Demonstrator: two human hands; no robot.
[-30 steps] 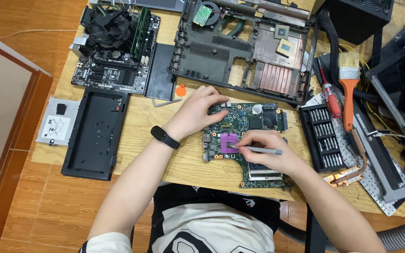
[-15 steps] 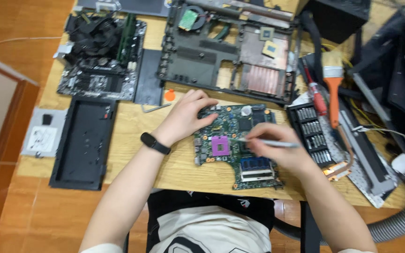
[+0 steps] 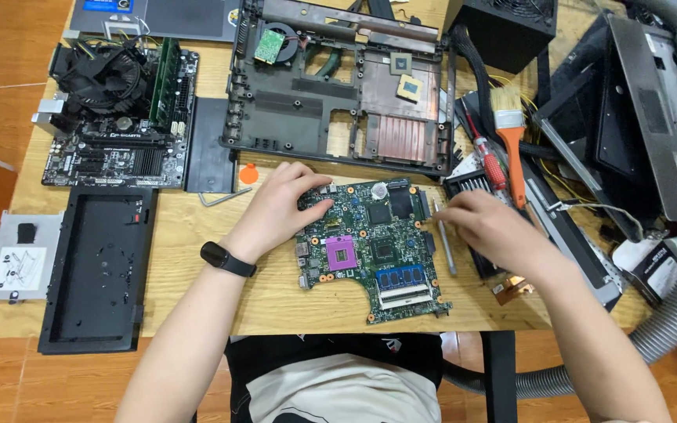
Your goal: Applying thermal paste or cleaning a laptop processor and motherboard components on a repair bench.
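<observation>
Green laptop circuit board (image 3: 374,247) lies flat at wooden table (image 3: 197,235) front centre. Left hand (image 3: 280,207), fingers bent, presses board's upper-left edge. Right hand (image 3: 491,227) sits just R of board, over grey screwdriver (image 3: 446,247); grip state cannot tell. Orange brush (image 3: 512,153) nearby.

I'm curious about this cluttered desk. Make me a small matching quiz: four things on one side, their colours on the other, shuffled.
Things:
1. Brush handle
2. Socket on the green circuit board
3. Wristband on the left hand
4. Memory stick on the same board

Colours:
A. black
B. blue
C. orange
D. purple

Pairs: 1-C, 2-D, 3-A, 4-B
</observation>
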